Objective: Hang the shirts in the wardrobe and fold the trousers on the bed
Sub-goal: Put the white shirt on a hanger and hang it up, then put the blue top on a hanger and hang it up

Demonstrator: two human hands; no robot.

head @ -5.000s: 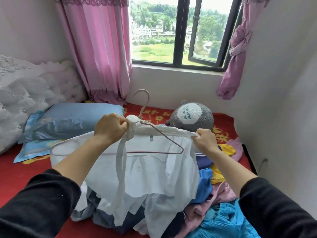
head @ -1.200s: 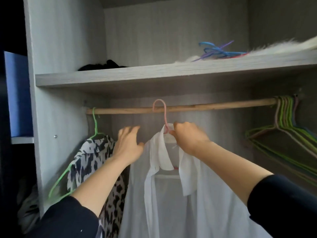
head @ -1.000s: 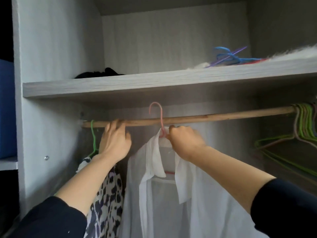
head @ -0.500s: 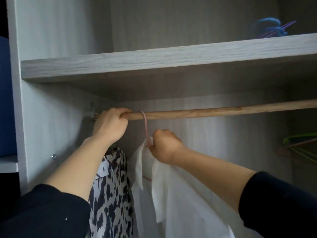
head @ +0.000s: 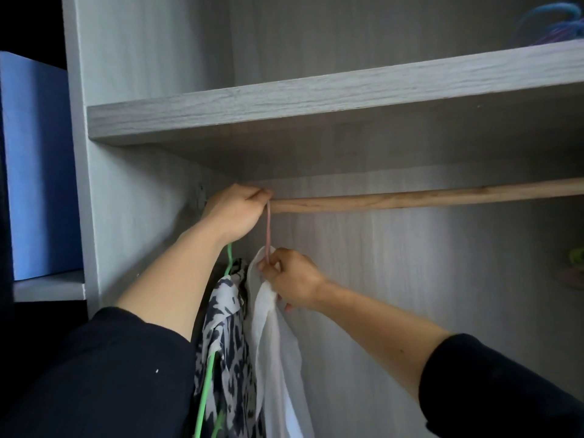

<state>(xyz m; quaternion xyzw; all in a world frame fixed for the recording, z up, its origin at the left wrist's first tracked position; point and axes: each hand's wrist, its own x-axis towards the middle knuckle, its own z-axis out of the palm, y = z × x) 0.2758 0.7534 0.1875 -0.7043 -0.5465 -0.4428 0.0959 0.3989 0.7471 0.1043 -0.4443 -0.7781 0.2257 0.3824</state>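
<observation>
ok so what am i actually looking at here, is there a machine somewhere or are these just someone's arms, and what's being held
There is no machine. These are a person's two bare hands, filmed by one wide-angle camera worn on the head, so there is only this one view. It looks into a wardrobe, where a shelf sits above a wooden rail. The left hand grips the rail near its left end. A pink hanger runs up to the rail right beside those fingers. The right hand pinches that hanger's neck at the collar of the white shirt hanging from it. Next to it hangs a patterned shirt on a green hanger. Blurred coloured hangers lie on the shelf.
</observation>
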